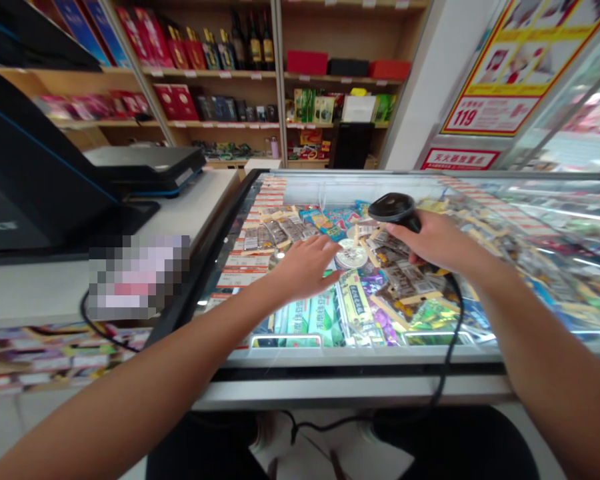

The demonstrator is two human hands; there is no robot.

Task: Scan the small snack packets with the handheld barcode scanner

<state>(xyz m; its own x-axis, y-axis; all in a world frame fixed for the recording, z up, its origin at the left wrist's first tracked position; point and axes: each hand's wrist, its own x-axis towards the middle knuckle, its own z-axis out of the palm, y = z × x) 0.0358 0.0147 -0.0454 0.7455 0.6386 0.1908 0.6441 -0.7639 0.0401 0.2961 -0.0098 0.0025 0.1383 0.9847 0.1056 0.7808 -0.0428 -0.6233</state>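
My right hand [433, 241] is wrapped round the handle of a black barcode scanner [394, 208], whose head points left and down over a glass display counter [360, 357]. The scanner's black cable [447, 347] hangs over the counter's front edge. My left hand [307, 267] reaches over the glass with its fingers stretched out and holds nothing. Its fingertips are next to a small round white tin [351, 256] that lies on the glass, just below the scanner head. Under the glass lie many colourful packets and cards.
A black till screen [25, 180] and a black flat device [145, 167] stand on the white counter [200, 207] at the left. Wooden shelves [280, 77] with bottles and red boxes fill the back wall. A poster [510, 67] hangs at the right.
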